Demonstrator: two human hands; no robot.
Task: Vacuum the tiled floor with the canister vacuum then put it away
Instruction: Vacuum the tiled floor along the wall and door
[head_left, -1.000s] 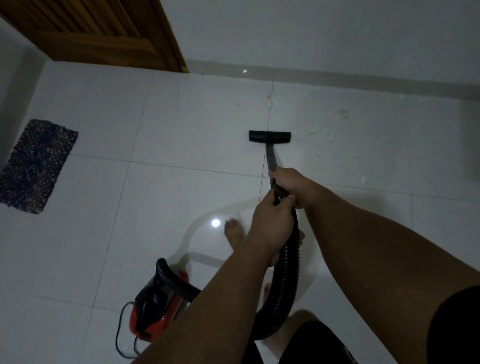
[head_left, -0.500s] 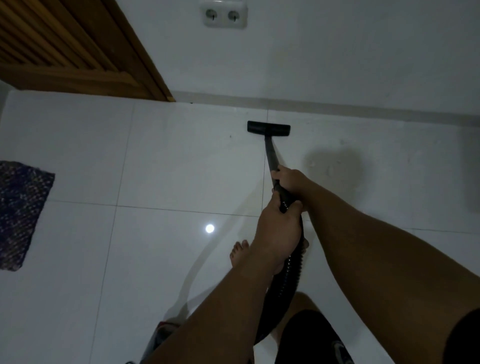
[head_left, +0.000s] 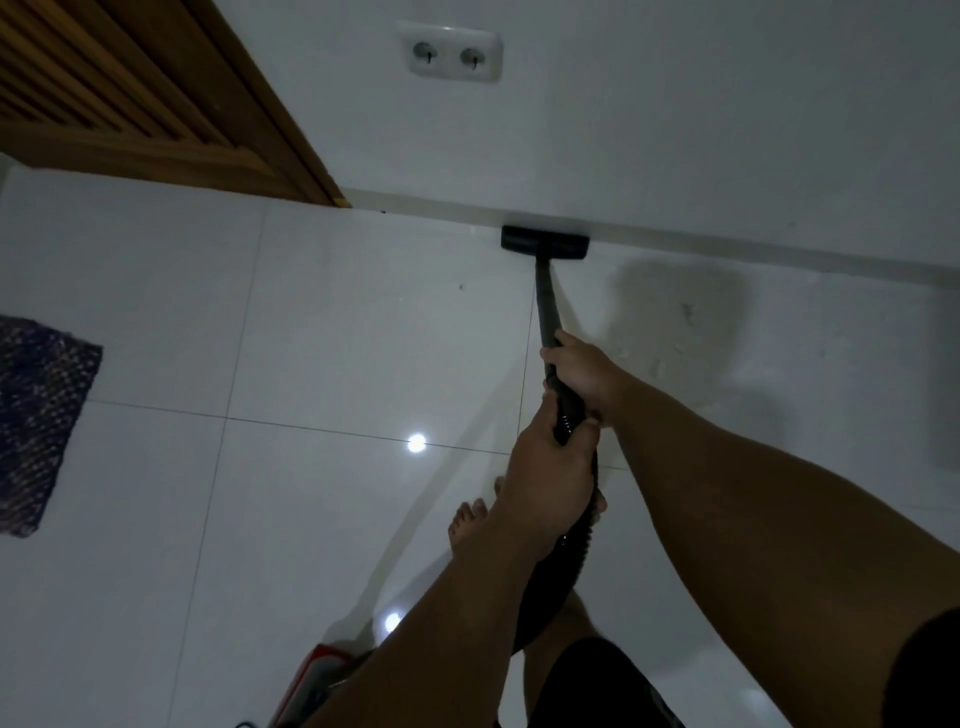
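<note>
Skirting (head_left: 675, 241) now meets floor head (head_left: 544, 244), pushed forward.

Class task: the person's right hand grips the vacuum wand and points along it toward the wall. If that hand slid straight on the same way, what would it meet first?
Following the wand, the right hand would probably meet the floor nozzle first. It already sits against the baseboard, as far as this single view shows.

White wall (head_left: 675, 130), wooden door (head_left: 130, 93)

Single head cam, wide-angle, looks fwd/down, floor (head_left: 311, 338) to wall (head_left: 675, 130)
</note>
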